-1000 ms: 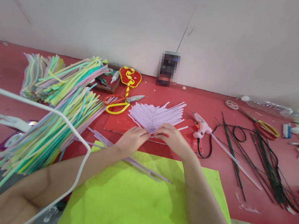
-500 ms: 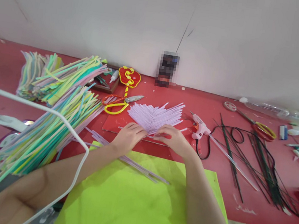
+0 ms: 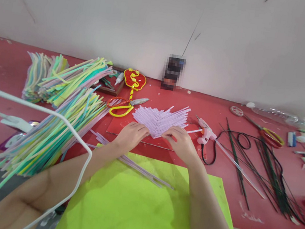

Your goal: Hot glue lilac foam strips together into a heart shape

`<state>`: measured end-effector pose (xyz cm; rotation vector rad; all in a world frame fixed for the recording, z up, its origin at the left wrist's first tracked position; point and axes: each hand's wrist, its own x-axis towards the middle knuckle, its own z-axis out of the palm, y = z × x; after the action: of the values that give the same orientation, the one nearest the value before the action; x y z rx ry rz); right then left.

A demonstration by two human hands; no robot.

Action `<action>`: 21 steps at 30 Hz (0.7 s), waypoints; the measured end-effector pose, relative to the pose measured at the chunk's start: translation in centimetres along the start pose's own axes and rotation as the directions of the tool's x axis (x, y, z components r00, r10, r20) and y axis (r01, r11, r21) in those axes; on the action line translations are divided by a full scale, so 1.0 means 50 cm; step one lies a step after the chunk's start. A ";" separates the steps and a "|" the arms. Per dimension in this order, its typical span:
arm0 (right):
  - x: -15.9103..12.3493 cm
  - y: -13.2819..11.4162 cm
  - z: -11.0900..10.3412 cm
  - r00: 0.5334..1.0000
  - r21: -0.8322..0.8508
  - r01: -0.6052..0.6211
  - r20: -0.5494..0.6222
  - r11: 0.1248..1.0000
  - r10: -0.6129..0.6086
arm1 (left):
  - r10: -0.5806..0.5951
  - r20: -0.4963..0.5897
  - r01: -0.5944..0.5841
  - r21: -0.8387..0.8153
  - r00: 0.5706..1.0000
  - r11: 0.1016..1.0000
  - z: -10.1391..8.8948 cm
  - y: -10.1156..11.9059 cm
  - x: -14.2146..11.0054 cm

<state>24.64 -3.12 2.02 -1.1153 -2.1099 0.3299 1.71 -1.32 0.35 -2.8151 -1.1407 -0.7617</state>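
Note:
A lilac piece of pipe cleaners (image 3: 159, 117), laid in a V-shaped herringbone, lies on a red board (image 3: 116, 124) before me. My left hand (image 3: 134, 134) pinches at its lower left edge, fingers bent and closed. Across from it, my right hand (image 3: 179, 141) pinches at the lower right edge. Between them they grip a lilac pipe cleaner (image 3: 195, 131), whose end sticks out past my right hand. My fingers hide most of it. Several loose lilac pipe cleaners (image 3: 144, 172) lie beneath my left wrist, over a yellow-green sheet (image 3: 133, 207).
Left are bundles of coloured pipe cleaners (image 3: 52, 134) and a white cable (image 3: 80, 138). Scissors (image 3: 125, 106) and a red-yellow ornament (image 3: 134, 79) lie behind. A pink glue gun (image 3: 206, 132), dark green wires (image 3: 272, 174) and second scissors (image 3: 271, 137) are on the right.
Both hands have moved slightly up toward the herringbone piece, bringing the held pipe cleaner from below its tip to against its lower edges. The view has shifted a little.

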 end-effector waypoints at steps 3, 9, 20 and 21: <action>-0.001 0.017 -0.005 0.999 -0.072 -0.012 -0.048 0.997 0.008 | -0.029 0.001 0.029 -0.009 1.000 1.000 -0.001 -0.010 0.004; -0.005 0.043 -0.011 0.997 -0.106 -0.042 -0.076 0.994 0.034 | -0.098 0.017 0.100 -0.107 0.995 0.989 0.001 -0.018 0.010; -0.003 0.030 -0.013 0.997 -0.010 -0.007 -0.080 1.000 0.006 | -0.165 0.039 0.170 -0.210 0.985 0.963 0.001 -0.029 -0.001; -0.003 0.029 -0.015 0.997 -0.002 -0.012 -0.081 1.000 0.012 | -0.165 0.035 0.168 -0.240 0.986 0.956 0.004 -0.029 -0.003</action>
<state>26.10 -2.49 1.73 -1.1247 -2.0344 0.2830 0.75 -0.29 -0.16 -2.9485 -1.3918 -0.9556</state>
